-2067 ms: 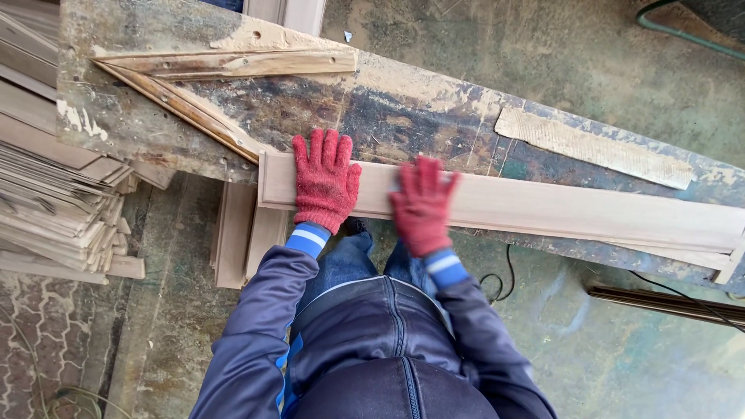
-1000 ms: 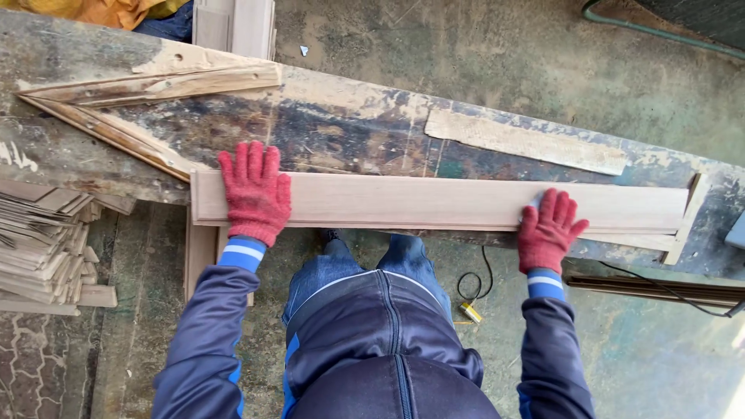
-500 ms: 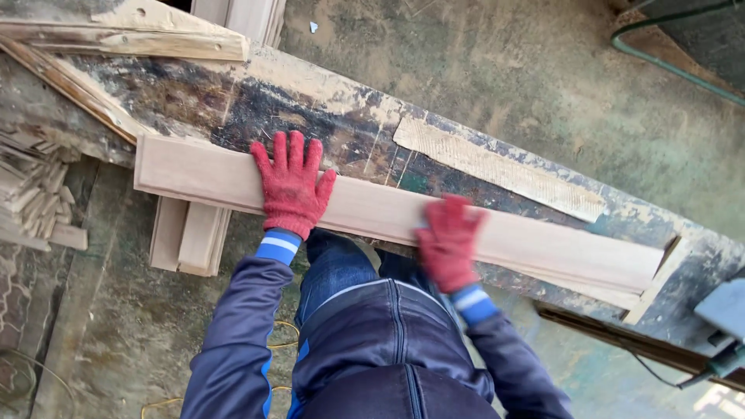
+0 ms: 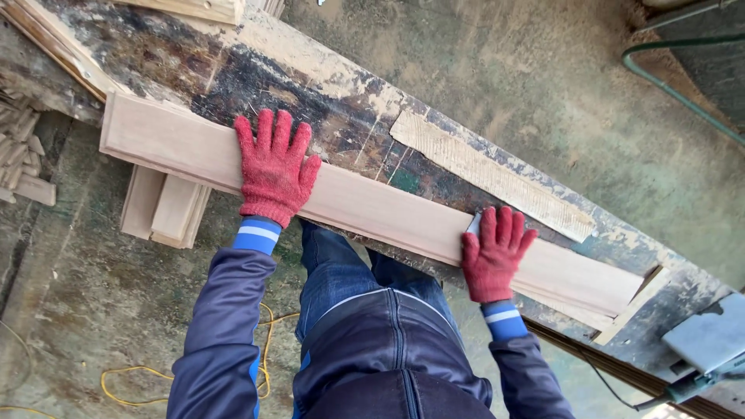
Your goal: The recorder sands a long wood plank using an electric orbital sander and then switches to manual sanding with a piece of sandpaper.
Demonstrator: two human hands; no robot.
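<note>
Right hand point(image 4: 495, 252) moved inward along board point(image 4: 372, 206), small grey block under curled fingers. Left hand point(image 4: 273, 167) flat, fingers spread, pinning board on workbench point(image 4: 326, 101). Likely sanding; next stroke needs steady pressure.

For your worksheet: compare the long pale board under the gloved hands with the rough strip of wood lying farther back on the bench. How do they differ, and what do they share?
The long pale board is smooth and clean; the rough strip looks coarse and ragged. The board is much longer and wider than the strip. The left hand and right hand press on the board; nothing touches the strip. Both lie flat along the workbench, slanting the same way.
</note>
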